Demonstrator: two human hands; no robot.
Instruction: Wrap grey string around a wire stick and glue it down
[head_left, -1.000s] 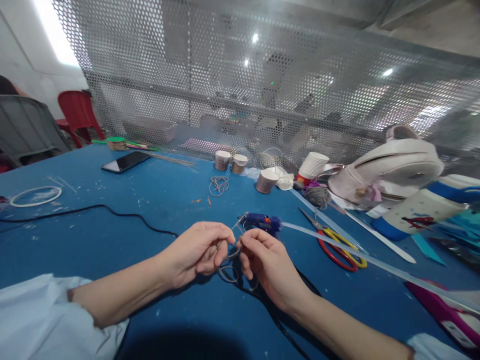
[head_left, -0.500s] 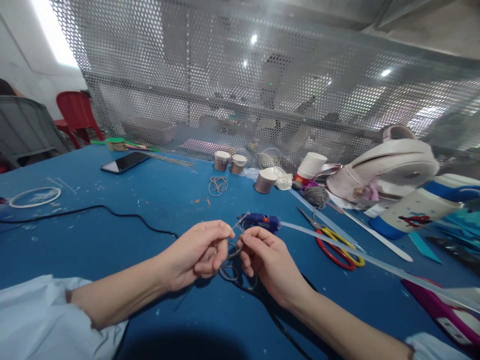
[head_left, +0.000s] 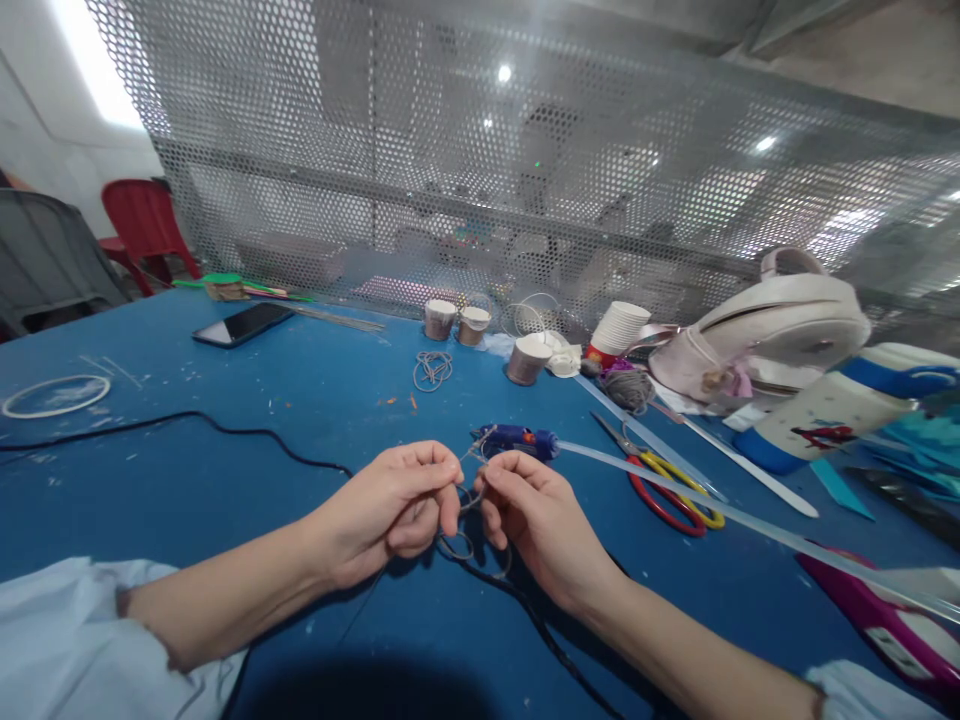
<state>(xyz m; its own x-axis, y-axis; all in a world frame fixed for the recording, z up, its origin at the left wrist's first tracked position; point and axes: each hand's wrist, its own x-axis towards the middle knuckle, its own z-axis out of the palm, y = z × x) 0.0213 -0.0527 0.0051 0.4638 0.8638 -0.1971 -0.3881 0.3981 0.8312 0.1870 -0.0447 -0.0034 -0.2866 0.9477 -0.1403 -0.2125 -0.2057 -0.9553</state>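
Note:
My left hand (head_left: pixel 394 505) and my right hand (head_left: pixel 536 520) meet just above the blue table (head_left: pixel 225 480), fingers pinched together. Between them hangs a thin grey cord (head_left: pixel 466 520) bent into small loops; both hands grip it. A blue glue gun (head_left: pixel 517 441) lies just behind my fingertips, with a long clear glue stick (head_left: pixel 735 520) running off to the right. A black cable (head_left: pixel 247 435) runs across the table from the left and passes under my hands.
Red and yellow scissors (head_left: pixel 671 495) lie right of the glue gun. Paper cups (head_left: pixel 529 360), a stack of cups (head_left: pixel 621 328), a coil of cord (head_left: pixel 433 368), a phone (head_left: pixel 240 323), a white ring (head_left: pixel 54 395) and a pale bag (head_left: pixel 780 335) stand further back before a perforated metal screen (head_left: pixel 450 170).
My hands stay pinched on the cord, working it only slightly. The camera has shifted a little, so everything sits slightly further left in view.

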